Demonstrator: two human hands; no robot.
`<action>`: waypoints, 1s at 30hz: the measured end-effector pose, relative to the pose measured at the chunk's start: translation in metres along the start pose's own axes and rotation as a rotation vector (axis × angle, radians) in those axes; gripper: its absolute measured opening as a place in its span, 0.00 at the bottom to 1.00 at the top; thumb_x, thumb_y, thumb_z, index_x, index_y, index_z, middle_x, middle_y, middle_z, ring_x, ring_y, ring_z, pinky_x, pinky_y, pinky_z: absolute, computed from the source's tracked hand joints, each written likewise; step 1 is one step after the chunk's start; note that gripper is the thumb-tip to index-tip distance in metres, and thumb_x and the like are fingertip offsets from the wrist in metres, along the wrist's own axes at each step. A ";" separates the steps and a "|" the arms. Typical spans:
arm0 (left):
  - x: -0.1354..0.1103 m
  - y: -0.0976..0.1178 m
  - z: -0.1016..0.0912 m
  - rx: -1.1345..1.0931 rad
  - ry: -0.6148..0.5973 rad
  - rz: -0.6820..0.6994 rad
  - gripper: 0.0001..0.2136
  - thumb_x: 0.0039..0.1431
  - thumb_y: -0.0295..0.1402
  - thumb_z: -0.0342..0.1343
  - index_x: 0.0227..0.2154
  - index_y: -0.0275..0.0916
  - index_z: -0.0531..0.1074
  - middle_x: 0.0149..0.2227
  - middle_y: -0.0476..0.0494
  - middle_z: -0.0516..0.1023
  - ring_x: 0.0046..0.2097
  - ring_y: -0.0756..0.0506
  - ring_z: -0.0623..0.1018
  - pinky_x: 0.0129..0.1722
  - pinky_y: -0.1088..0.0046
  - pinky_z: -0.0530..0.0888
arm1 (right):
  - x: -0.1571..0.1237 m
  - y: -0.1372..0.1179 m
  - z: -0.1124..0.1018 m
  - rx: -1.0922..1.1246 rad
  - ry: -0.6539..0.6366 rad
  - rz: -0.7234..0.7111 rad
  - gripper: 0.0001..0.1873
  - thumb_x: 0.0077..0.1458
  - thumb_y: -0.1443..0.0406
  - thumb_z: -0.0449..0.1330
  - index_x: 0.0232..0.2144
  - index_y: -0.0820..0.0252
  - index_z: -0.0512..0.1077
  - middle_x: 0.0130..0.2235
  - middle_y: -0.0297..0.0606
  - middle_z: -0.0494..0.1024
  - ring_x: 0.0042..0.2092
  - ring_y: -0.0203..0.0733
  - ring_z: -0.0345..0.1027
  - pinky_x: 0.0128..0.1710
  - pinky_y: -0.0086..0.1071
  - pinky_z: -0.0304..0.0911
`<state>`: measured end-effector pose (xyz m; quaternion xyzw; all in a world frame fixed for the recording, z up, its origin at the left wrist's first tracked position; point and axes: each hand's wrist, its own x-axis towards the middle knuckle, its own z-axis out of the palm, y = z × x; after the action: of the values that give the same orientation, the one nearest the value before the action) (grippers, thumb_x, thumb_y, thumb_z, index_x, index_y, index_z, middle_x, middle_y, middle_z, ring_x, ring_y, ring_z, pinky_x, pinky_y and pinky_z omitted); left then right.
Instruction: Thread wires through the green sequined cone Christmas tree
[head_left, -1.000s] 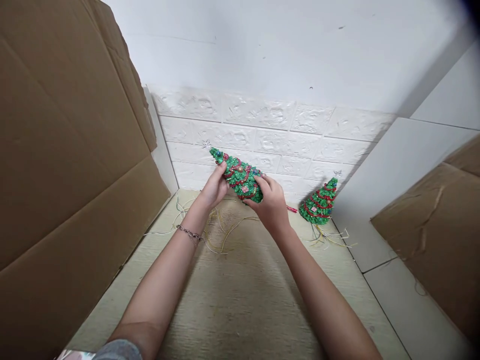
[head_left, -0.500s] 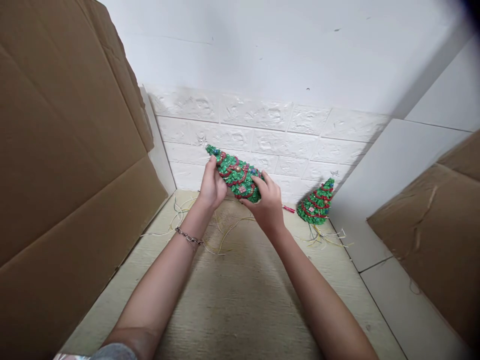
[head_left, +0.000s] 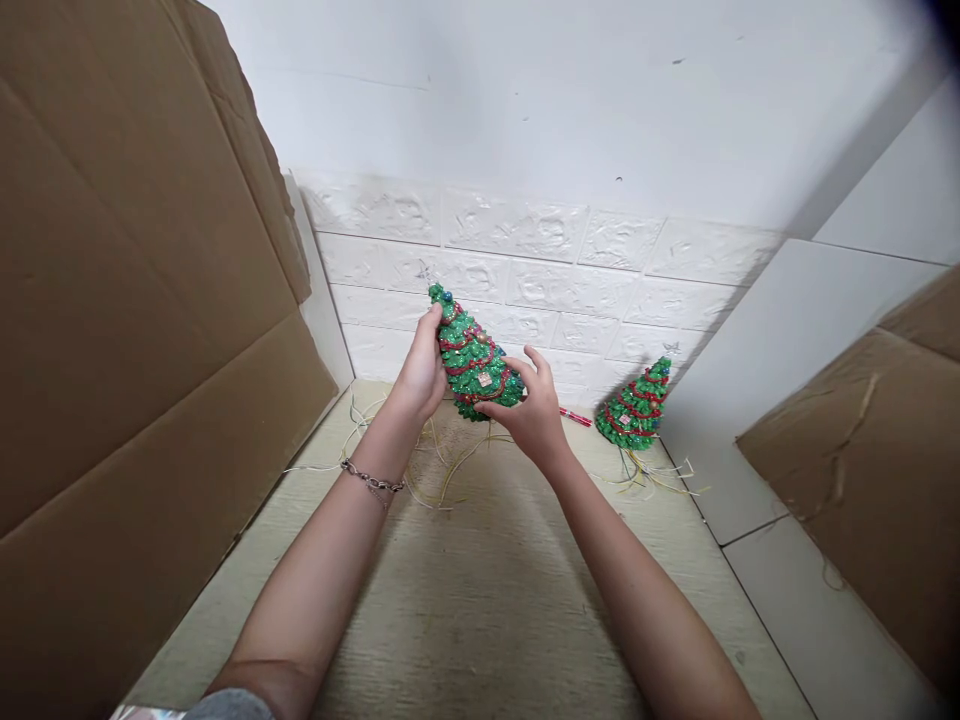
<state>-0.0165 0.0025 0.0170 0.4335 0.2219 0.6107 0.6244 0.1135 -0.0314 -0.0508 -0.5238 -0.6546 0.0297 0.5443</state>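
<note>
A: Where to look for the held tree [head_left: 474,352]?

B: Left of the standing tree [head_left: 636,408], between both hands, tilted with the tip leaning away from that landmark. Base perhaps touching the tabletop [head_left: 480,600], perhaps just above: impossible to tell.

A: And the fingers?

B: Left hand [head_left: 424,375], on the side farther from the standing tree: closed round the upper part, thumb pressed to the front, remaining fingers mostly hidden behind. Right hand [head_left: 536,410], on the nearer side: thumb and index finger spread over the lower edge, in a light grip by the look of it.

A: How best to handle such a thing?

B: Bear the weight low with the right, steady high with the left, turn slowly. Press gently over the decorations [head_left: 484,379] (probably easy to snag). Avoid bumping the clear star [head_left: 426,272].

A: Anything else to mind?

B: Loose strands [head_left: 315,468], well left of the standing tree; best not caught under the base. Also a red pen-like stick [head_left: 576,416], just left of the same landmark.
</note>
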 end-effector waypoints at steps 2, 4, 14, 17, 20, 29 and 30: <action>0.000 0.001 -0.001 0.002 -0.003 -0.021 0.13 0.52 0.45 0.55 0.29 0.39 0.66 0.29 0.44 0.75 0.39 0.42 0.76 0.42 0.64 0.73 | 0.000 0.000 0.001 0.010 -0.014 0.019 0.31 0.36 0.63 0.71 0.46 0.58 0.70 0.59 0.51 0.60 0.61 0.52 0.56 0.56 0.47 0.60; 0.001 0.001 -0.002 0.000 0.019 -0.025 0.10 0.53 0.41 0.55 0.28 0.39 0.67 0.27 0.45 0.74 0.37 0.44 0.77 0.42 0.65 0.73 | -0.001 0.000 0.001 0.007 -0.013 0.016 0.31 0.36 0.63 0.71 0.46 0.57 0.70 0.59 0.50 0.60 0.61 0.52 0.56 0.56 0.48 0.60; 0.008 -0.008 -0.006 -0.021 0.191 -0.045 0.06 0.57 0.31 0.52 0.27 0.36 0.71 0.29 0.46 0.76 0.35 0.49 0.75 0.43 0.71 0.71 | -0.004 -0.008 -0.002 -0.118 0.043 -0.034 0.31 0.38 0.61 0.70 0.48 0.58 0.71 0.60 0.51 0.58 0.59 0.55 0.57 0.53 0.50 0.61; 0.010 -0.012 -0.009 -0.052 0.197 -0.018 0.05 0.55 0.33 0.55 0.27 0.37 0.71 0.28 0.48 0.75 0.32 0.50 0.74 0.39 0.73 0.71 | -0.007 -0.010 0.000 -0.191 0.068 -0.077 0.30 0.40 0.61 0.69 0.49 0.57 0.71 0.61 0.51 0.56 0.58 0.57 0.57 0.53 0.52 0.60; 0.011 -0.017 -0.010 -0.092 0.184 0.041 0.05 0.53 0.34 0.57 0.26 0.38 0.71 0.26 0.49 0.74 0.30 0.51 0.73 0.34 0.74 0.70 | -0.009 -0.011 0.001 -0.268 0.081 -0.138 0.27 0.45 0.61 0.66 0.49 0.54 0.70 0.63 0.49 0.53 0.60 0.59 0.54 0.52 0.55 0.59; 0.005 -0.017 -0.006 -0.051 0.155 0.150 0.11 0.45 0.37 0.65 0.23 0.39 0.68 0.19 0.53 0.66 0.23 0.52 0.68 0.27 0.73 0.66 | -0.013 -0.012 -0.001 -0.426 0.073 -0.259 0.22 0.55 0.59 0.58 0.52 0.49 0.67 0.63 0.44 0.55 0.61 0.56 0.52 0.53 0.52 0.58; 0.004 -0.017 -0.005 -0.039 0.152 0.156 0.11 0.45 0.37 0.65 0.23 0.39 0.69 0.19 0.53 0.65 0.23 0.52 0.67 0.27 0.73 0.65 | -0.014 -0.012 -0.001 -0.438 0.081 -0.267 0.22 0.54 0.59 0.58 0.52 0.48 0.66 0.63 0.43 0.56 0.61 0.56 0.52 0.53 0.52 0.58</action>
<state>-0.0104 0.0100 0.0016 0.3898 0.2220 0.6929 0.5646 0.1046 -0.0474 -0.0523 -0.5388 -0.6865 -0.2056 0.4428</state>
